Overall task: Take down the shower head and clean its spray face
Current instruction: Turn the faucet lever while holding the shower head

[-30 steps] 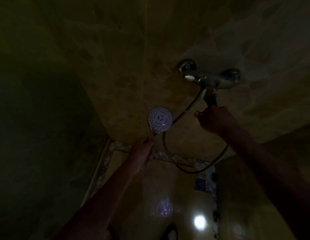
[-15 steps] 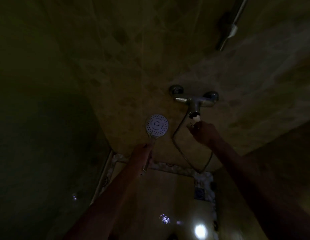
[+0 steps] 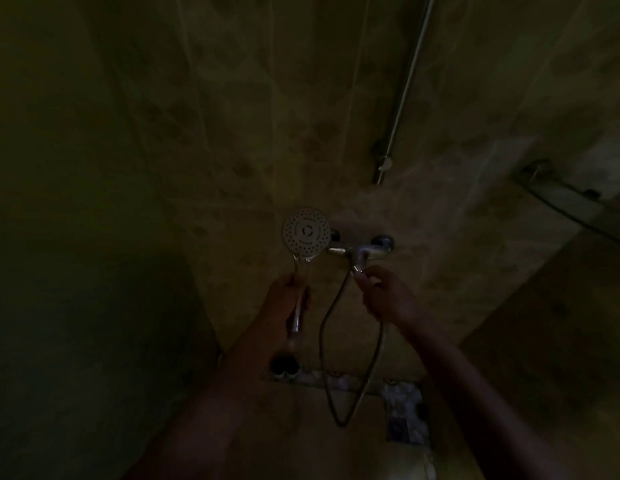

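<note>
Shower head (image 3: 306, 232) is off its mount and held upright, just left of the wall mixer tap (image 3: 362, 250), with the round perforated spray face turned toward the viewer. Its handle runs down from the head into the left hand (image 3: 284, 299).

Left hand: fingers curled around the handle, below and to the left of the mixer tap. The grip sits on the upper part of the handle; the chrome lower end protrudes beneath the fingers.

Right hand (image 3: 384, 294): positioned directly below the mixer tap, fingers curled at the tap's downward lever or outlet. The fingertips pinch a small pale part there; low light prevents telling whether that part is the lever end or the hose fitting.

Hose (image 3: 339, 393) hangs from beneath the mixer tap in a long loop, passing between the two forearms and dropping well below the tap before rising again behind the right hand.

Riser rail (image 3: 403, 88) runs up the tiled wall (image 3: 232, 133) above and to the right of the mixer tap. Corner shelf (image 3: 557, 199) is fixed further right of the tap, at a higher level.
</note>
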A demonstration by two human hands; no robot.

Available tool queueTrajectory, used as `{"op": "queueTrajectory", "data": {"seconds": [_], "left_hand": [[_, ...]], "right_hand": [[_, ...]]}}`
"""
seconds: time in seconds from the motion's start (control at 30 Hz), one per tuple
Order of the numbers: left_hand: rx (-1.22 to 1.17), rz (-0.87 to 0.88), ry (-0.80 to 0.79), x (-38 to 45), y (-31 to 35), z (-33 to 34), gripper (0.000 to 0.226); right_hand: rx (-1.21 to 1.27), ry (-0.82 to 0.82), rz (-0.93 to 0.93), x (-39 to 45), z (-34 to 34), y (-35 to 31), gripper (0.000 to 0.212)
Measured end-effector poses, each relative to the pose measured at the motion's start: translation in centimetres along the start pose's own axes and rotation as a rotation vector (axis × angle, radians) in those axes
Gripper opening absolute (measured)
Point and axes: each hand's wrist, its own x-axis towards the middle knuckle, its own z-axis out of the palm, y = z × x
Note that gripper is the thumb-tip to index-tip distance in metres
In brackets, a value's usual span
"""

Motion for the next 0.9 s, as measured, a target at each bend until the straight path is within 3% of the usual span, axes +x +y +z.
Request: {"op": "queueTrajectory", "data": {"seconds": [0.2, 0.33, 0.63, 0.9], "left_hand": [[-0.04, 0.149, -0.057, -1.7, 6.0, 0.9, 0.019], [-0.015, 0.289, -0.115, -2.6, 9.6, 1.3, 0.017], [-0.077, 0.405, -0.157, -3.2, 15.4, 1.4, 0.02], [-0.064, 0.404, -0.153, -2.7, 17.6, 1.8, 0.023]], "right_hand": [[0.043, 0.08, -0.15, -4.1, 2.7, -2.0, 0.024], [0.102, 0.025, -0.066, -5.8, 4.4, -3.2, 0.028], [0.292, 0.049, -0.097, -5.5, 4.8, -6.6, 0.02], [0.281, 0.057, -0.126, -3.9, 4.0, -9.6, 0.014]]}}
